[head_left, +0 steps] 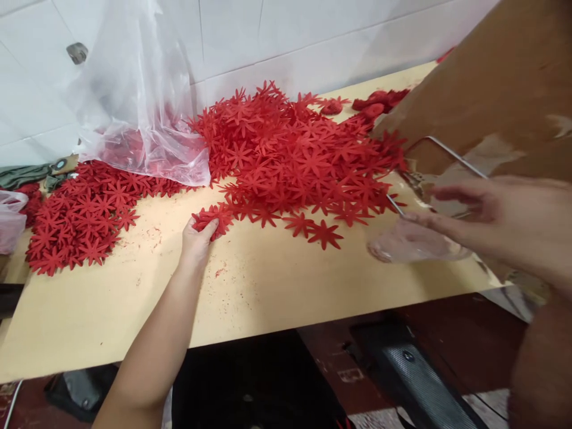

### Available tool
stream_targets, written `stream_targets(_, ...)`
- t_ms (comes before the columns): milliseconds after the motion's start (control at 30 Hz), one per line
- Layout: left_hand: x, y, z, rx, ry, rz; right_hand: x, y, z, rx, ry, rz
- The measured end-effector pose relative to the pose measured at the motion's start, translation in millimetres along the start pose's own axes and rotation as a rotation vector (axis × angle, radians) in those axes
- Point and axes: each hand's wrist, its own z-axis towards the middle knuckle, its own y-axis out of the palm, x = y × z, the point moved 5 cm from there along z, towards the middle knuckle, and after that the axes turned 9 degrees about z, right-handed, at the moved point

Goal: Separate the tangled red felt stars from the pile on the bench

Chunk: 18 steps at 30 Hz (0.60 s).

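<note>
My left hand (198, 233) is closed around a small bunch of red flower-shaped cutouts (223, 215) at the front edge of a big heap. That heap of loose red flower cutouts (290, 158), with narrow pointed petals, spreads over the middle of the table. On the right, my right hand (487, 217) is somewhat blurred, its fingers curled round a thin bent metal rod (458, 156). A short metal tip (395, 204) also sticks out near its thumb; whether it belongs to the same rod I cannot tell. Below that hand lies a crumpled clear plastic bag (415, 243).
A clear plastic bag (143, 119) with red pieces stands at the back left, beside a second pile of red flowers (84, 217). A large brown cardboard piece (500, 89) leans at the right. Darker red bundles (379, 102) lie behind on the pale tabletop (268, 280).
</note>
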Motion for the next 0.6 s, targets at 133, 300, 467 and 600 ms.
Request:
stream_targets(133,3.4,3.2,-4.3,-0.019,0.024,0.038,-55.4,95.0,20.0,-0.220,0.205,-0.007)
stream_targets(300,5.8,2.4,-7.9,-0.071,0.032,0.059,-89.4,226.7,18.7,-0.502,0.325,0.434)
stream_targets(467,2.5,2.4,-7.1,-0.093,0.004,0.053,-75.9,245.4,16.8,-0.463,0.447,0.644)
stream_targets(600,1.6,6.1,-5.3,-0.101,0.008,0.012,-64.7,239.0,17.9,-0.300,0.464,0.617)
